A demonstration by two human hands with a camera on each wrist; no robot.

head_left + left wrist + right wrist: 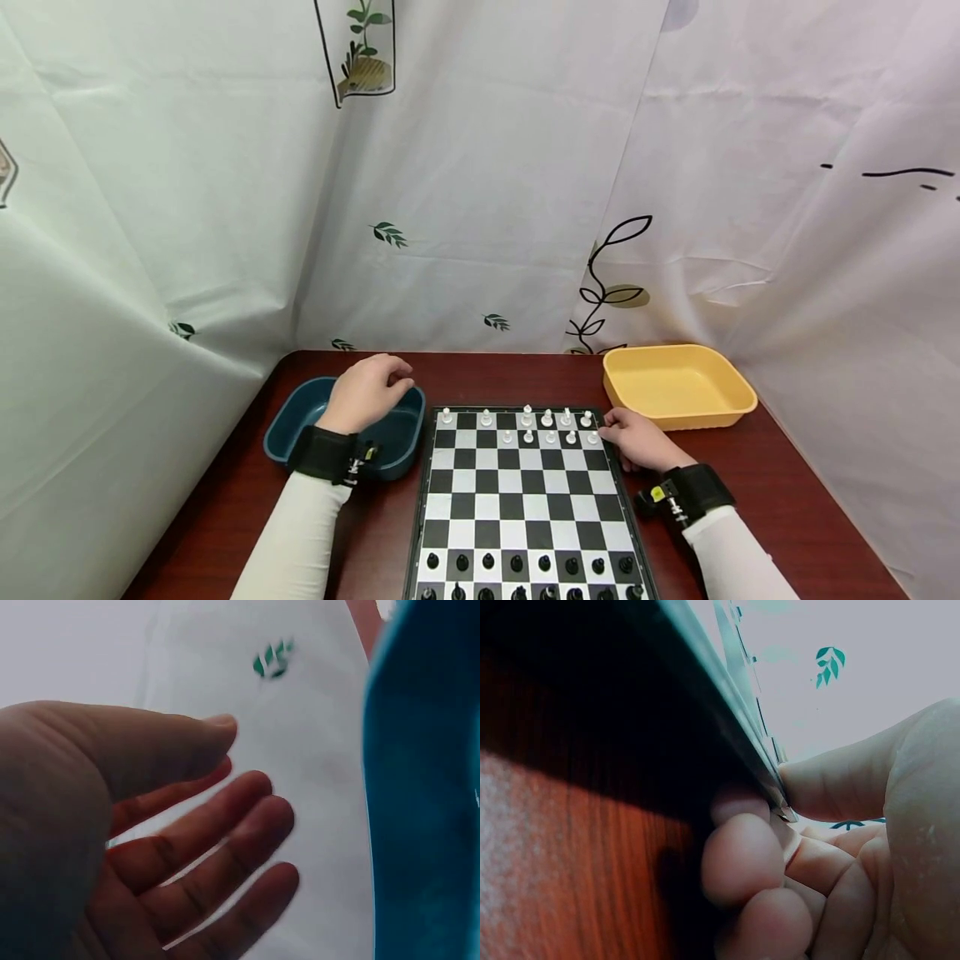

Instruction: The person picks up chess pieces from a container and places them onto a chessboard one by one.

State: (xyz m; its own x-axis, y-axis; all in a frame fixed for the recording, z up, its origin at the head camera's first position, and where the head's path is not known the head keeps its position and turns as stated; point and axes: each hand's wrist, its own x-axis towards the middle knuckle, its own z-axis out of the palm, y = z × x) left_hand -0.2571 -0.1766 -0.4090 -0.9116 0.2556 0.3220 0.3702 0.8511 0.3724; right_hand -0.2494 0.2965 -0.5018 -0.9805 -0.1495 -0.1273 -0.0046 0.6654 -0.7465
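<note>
A black-and-white chessboard (525, 500) lies on the dark red table (787, 492). White pieces (528, 425) stand along its far rows and black pieces (517, 565) along its near rows. My right hand (626, 435) is at the board's far right corner. In the right wrist view its thumb lies on top of the board's edge (731, 720) and its fingers (742, 859) curl beneath it. My left hand (375, 385) hovers over the dark blue tray (401, 437) left of the board. Its fingers (225, 832) are spread and relaxed with nothing in them, beside the blue tray wall (427, 787).
A yellow tray (678, 387) with nothing visible inside sits at the back right, close to the board's corner. White curtains with leaf prints (480, 208) close off the back and both sides. Black wrist straps sit on both white sleeves.
</note>
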